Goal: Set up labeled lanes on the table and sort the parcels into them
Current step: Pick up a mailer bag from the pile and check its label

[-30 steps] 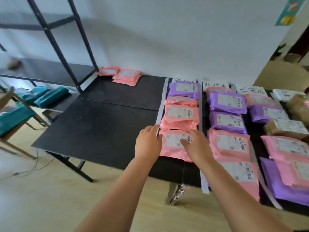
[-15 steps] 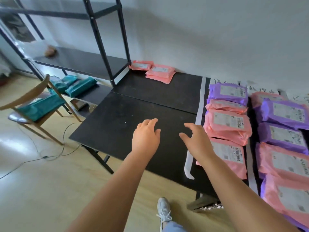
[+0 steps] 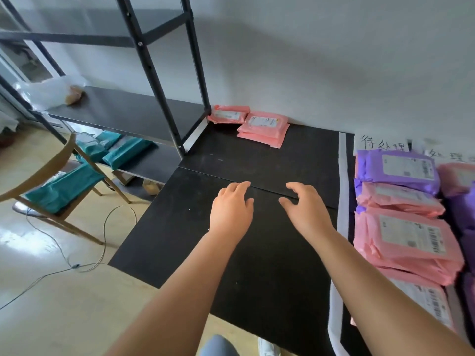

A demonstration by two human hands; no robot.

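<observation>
left grip (image 3: 231,209) and right grip (image 3: 305,211) hover open above table (image 3: 205,253), parcels (image 3: 406,235) filling lane (image 3: 350,176).

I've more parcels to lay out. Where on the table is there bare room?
Bare: the black table left of the tape strip, up to the pink parcels by the wall; left hand and right hand hover there. Crowded: right of the strip, stacked parcels cover the table.

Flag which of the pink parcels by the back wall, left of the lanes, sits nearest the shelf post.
The leftmost pink parcel, lying right beside the black shelf post; the other two pink parcels are stacked to its right, farther from it.
</observation>
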